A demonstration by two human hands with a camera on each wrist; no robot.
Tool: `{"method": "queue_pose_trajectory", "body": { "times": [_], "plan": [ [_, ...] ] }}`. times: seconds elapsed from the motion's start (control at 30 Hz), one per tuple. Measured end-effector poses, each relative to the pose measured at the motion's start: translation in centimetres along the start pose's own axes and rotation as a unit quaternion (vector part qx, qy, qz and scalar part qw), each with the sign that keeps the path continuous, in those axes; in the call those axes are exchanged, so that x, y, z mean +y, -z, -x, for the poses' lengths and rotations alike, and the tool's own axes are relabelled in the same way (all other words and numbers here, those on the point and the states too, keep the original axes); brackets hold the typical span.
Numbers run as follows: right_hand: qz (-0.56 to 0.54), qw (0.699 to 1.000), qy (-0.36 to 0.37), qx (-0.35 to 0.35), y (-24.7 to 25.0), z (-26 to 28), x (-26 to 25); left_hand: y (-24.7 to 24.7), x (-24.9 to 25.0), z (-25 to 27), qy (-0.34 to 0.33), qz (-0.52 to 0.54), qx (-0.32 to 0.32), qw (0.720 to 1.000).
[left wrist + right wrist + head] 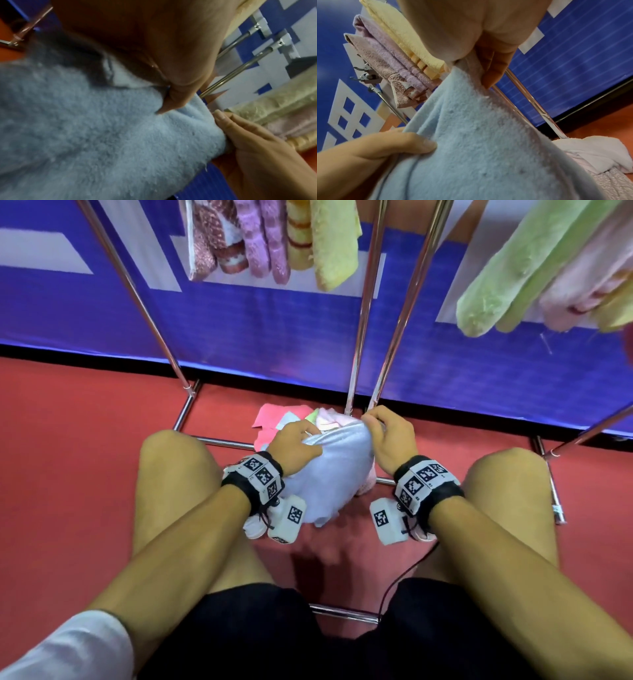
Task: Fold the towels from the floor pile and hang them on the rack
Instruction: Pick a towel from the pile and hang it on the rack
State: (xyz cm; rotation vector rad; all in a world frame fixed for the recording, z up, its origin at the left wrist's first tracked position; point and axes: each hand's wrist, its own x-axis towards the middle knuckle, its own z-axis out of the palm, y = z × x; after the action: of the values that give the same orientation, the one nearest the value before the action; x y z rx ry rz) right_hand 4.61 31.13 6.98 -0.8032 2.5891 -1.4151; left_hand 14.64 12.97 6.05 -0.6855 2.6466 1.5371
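A light blue towel [334, 470] hangs between my two hands, low over the red floor between my knees. My left hand [296, 441] grips its upper left edge, and the left wrist view shows the thumb and fingers pinching the blue towel [106, 135]. My right hand [390, 436] pinches the upper right corner, seen close in the right wrist view on the blue towel [479, 142]. Behind the towel lies the floor pile [291, 419] of pink, white and green cloths. Folded towels hang on the rack [274, 237] above.
Chrome rack poles [363, 313] slant down to floor bars [222, 442] just beyond my hands. More green and pink towels [534, 268] hang at the upper right. A blue and white banner wall [274, 337] stands behind. My bare knees flank the towel, and a cable [404, 573] trails from my right wrist.
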Motion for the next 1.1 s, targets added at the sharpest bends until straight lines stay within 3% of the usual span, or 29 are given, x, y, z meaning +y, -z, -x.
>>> {"method": "queue_pose_trajectory", "body": {
  "times": [0.13, 0.3, 0.5, 0.77, 0.83, 0.93, 1.1],
  "plan": [
    [-0.007, 0.999, -0.022, 0.037, 0.6, 1.2, 0.6, -0.6, -0.2, 0.2, 0.033, 0.063, 0.003, 0.997],
    [-0.008, 0.997, -0.042, 0.067, 1.2, 1.6, 1.2, -0.7, -1.0, 0.1, -0.006, -0.015, -0.014, 1.0],
    [0.007, 0.998, -0.04, 0.04, 1.0, 1.7, 1.1, -0.4, -0.9, -0.4, -0.02, 0.034, 0.041, 0.998],
    [0.032, 0.997, -0.068, -0.01, 0.5, 1.7, 1.1, 0.2, 1.0, 0.5, -0.091, 0.12, 0.127, 0.98],
    [0.038, 0.997, -0.059, -0.032, 0.2, 2.1, 0.6, 0.1, 1.3, 0.7, -0.102, 0.14, 0.105, 0.979],
    [0.065, 0.995, 0.028, -0.063, -0.6, 2.6, -0.4, -0.9, 1.2, 1.0, -0.113, 0.148, 0.032, 0.982],
    [0.015, 0.975, 0.023, -0.221, -1.3, 3.0, -1.1, -2.7, 1.2, 1.8, -0.099, 0.15, -0.057, 0.982]
  ]
}}
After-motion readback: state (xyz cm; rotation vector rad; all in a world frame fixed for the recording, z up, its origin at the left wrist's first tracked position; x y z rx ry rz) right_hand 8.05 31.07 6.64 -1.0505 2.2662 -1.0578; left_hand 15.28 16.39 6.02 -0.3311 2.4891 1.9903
